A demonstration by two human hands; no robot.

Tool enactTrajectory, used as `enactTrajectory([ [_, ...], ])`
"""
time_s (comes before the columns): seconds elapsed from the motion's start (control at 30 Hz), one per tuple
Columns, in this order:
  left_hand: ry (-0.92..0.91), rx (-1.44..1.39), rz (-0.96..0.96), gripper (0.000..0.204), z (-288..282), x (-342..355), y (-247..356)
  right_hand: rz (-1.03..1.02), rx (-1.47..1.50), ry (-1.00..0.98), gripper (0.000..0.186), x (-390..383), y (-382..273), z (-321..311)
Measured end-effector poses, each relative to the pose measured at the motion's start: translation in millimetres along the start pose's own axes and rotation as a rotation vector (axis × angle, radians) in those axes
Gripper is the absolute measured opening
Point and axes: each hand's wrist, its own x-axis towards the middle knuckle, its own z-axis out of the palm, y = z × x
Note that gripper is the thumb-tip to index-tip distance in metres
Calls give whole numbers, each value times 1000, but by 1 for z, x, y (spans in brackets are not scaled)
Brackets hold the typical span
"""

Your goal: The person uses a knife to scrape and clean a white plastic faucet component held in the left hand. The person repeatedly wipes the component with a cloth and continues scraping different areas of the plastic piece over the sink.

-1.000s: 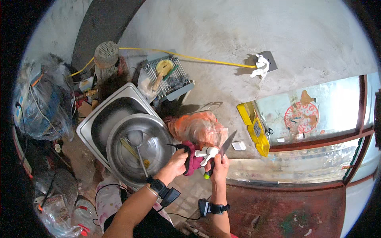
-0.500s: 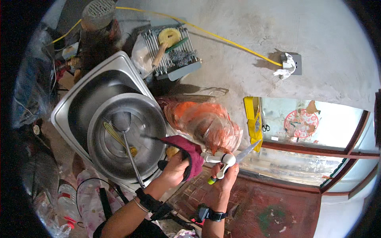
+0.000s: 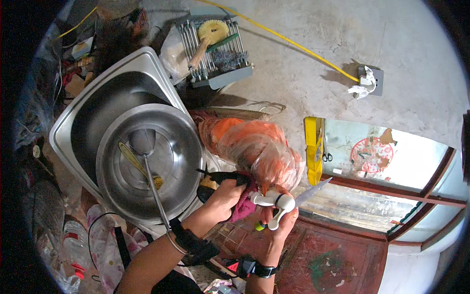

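A maroon cloth [image 3: 244, 205] with black parts is bunched in my left hand [image 3: 220, 202], whose fingers are closed round it. The cloth meets the spout end of a white plastic tap [image 3: 283, 201]; whether it touches or only overlaps is unclear. My right hand [image 3: 280, 228] is wrapped round a knife, partly behind the tap. The knife blade [image 3: 313, 191] points up and right, and a yellow-green handle end [image 3: 260, 226] shows on the other side. To the left, a steel basin [image 3: 110, 164] holds a long-handled spatula [image 3: 155, 183] and a yellow-handled brush [image 3: 134, 158].
The basin sits in a steel sink [image 3: 68, 112]. Beside the tap bulges an orange plastic bag [image 3: 245, 142]. A wall rack [image 3: 223, 81] carries a round brush [image 3: 214, 32] and a scouring pad [image 3: 230, 60]. A yellow cable [image 3: 289, 44] runs to a wall socket [image 3: 377, 85].
My left hand has shifted slightly up and right, and the cloth has turned, showing more black and less maroon. My right hand and the knife have barely moved. The whole view has shifted a little.
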Motion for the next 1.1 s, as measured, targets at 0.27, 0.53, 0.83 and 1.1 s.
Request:
enactTrajectory([
  [0.27, 60, -587, -292, 22, -11, -18, -8, 183, 99, 33, 91, 1, -26, 17],
  [0.53, 91, -271, -279, 11, -5, 0, 4, 130, 127, 142, 77, -4, -8, 1],
  [0.83, -42, -623, -452, 16, -9, -1, 1, 60, 4, 148, 77, -3, -3, -5],
  [1.1, 42, -199, -254, 13, -2, 2, 14, 182, 218, 111, 77, 5, -25, 12],
])
